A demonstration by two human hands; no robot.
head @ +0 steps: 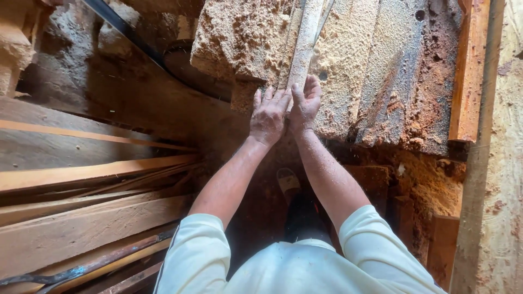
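Note:
A narrow pale wooden strip (305,41) lies lengthwise on a saw table (381,71) covered in sawdust. Both hands press on its near end. My left hand (268,115) lies flat with fingers spread, just left of the strip's end. My right hand (305,103) curls over the end of the strip, fingers on top of it. Both forearms are dusted with sawdust and reach forward from white short sleeves.
Several long planks (92,174) are stacked at the left, with a dark metal bar (81,269) at the bottom left. An orange-brown board (468,71) runs along the table's right side. A tall timber (490,190) stands at the far right. My sandalled foot (289,185) is below.

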